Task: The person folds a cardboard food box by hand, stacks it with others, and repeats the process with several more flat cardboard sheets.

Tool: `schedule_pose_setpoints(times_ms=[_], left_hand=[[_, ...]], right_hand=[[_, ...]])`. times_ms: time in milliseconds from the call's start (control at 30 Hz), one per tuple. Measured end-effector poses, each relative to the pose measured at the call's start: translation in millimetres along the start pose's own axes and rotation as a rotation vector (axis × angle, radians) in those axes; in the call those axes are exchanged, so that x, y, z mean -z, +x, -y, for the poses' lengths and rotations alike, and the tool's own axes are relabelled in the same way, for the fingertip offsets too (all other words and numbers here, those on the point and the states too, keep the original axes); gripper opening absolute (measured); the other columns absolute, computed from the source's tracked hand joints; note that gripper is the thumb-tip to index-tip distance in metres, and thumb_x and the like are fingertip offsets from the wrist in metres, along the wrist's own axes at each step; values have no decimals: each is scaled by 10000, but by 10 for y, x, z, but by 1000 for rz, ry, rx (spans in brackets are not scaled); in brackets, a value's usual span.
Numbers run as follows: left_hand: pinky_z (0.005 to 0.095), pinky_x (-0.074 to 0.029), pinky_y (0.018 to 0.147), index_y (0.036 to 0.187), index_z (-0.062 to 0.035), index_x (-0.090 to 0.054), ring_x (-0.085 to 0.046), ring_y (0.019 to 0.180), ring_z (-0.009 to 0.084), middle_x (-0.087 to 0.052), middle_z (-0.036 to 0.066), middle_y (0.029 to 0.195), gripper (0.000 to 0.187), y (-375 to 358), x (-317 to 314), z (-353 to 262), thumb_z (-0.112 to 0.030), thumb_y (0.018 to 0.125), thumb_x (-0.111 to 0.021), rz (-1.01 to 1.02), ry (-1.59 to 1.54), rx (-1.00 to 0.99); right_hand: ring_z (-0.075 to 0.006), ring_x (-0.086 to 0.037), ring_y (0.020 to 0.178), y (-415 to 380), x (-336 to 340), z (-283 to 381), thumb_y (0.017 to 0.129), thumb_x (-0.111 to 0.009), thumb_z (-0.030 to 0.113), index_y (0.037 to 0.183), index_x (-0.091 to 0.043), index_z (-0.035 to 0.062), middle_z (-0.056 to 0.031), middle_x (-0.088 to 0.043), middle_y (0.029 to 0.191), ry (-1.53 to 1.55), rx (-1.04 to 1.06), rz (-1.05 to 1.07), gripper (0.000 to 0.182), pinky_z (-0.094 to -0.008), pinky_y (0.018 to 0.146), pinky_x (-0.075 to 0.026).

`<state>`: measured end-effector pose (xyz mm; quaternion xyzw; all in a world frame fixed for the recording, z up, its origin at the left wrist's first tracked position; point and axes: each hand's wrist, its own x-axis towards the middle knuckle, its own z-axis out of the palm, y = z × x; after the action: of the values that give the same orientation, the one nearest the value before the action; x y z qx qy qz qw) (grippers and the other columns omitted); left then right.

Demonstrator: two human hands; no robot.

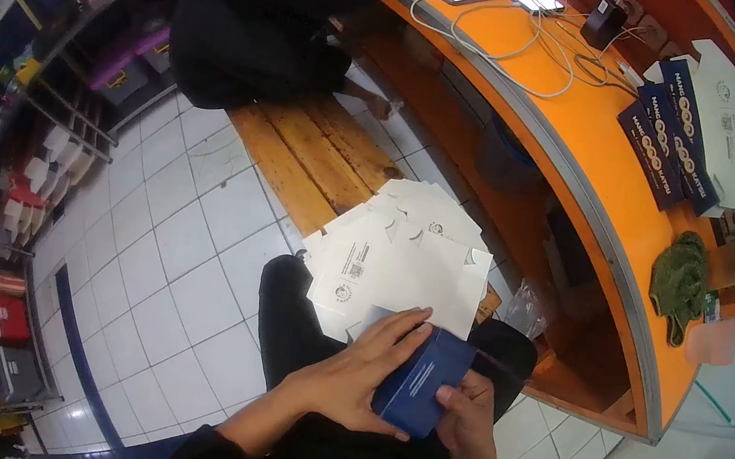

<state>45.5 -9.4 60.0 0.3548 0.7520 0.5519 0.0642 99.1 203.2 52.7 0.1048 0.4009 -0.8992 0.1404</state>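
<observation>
Over my lap I hold a dark blue cardboard box [426, 383] with small pale print on its face. My left hand [364, 370] is closed round its left side, fingers over the far edge and thumb at the near edge. On the right side, my right hand [470, 418] grips the box with its thumb on the printed face; its other fingers are partly hidden. Just beyond the box, flat white box blanks [410, 259] with small black print lie fanned out on a wooden bench [308, 151].
An orange counter [558, 111] curves along the right, bearing phones, cables, folded blue boxes [663, 130] and a green cloth [680, 278]. Another person in black [255, 26] sits at the bench's far end. Shelves with boxes [7, 320] line the left.
</observation>
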Motion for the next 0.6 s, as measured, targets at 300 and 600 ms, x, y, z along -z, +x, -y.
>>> schedule_pose_setpoints(times_ms=[300,600], left_hand=[[461,-279,1204,1617,-28,-86,-367,1437,386,-309,246,1577,1199,-164,-627,490,-172,691,-834,66,-706,305],[381,-463,1050,1449,-49,-502,-546,1278,259,-526,180,1415,578,-722,-797,944,-127,884,-591,-341,-1328,1136]], right_hand=[[-303,-635,1197,170,162,275,875,-748,278,1372,-508,-78,-196,-614,1329,163,17,-42,656,-452,1051,-507],[-247,-622,1252,112,406,-136,879,-732,355,1393,-593,164,-103,-635,1379,-2079,150,867,566,-441,1099,-439]])
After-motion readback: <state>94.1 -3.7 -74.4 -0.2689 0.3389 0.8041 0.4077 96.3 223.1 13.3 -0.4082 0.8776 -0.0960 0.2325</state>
